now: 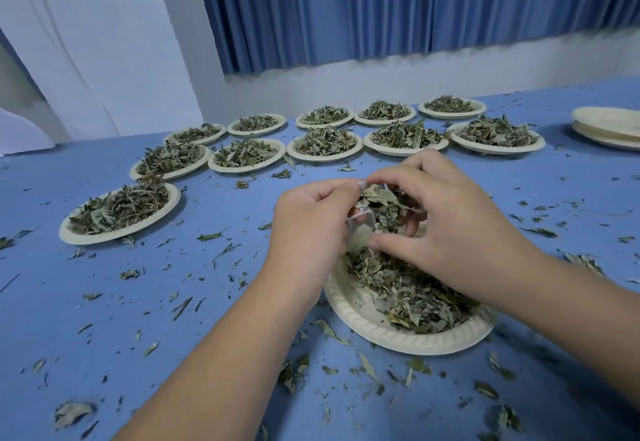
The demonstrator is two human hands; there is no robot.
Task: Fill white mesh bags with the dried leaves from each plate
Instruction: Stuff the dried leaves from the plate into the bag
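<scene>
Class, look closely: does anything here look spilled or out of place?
Yes. Dried green leaf fragments lie scattered across the blue tabletop, off the round cream paper plates, thickest around the nearest plate.

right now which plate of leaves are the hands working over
The nearest plate, directly under the left hand and right hand; all others sit farther back, untouched.

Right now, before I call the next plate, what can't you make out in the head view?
White mesh bag: head view, mostly covered by the left hand and right hand; fill level unreadable.
Near plate: far rim hidden under the right hand and dried leaves.
Stack of empty plates: cut off by the right edge; count unclear.
Loose leaf at bottom left: blurred.
</scene>
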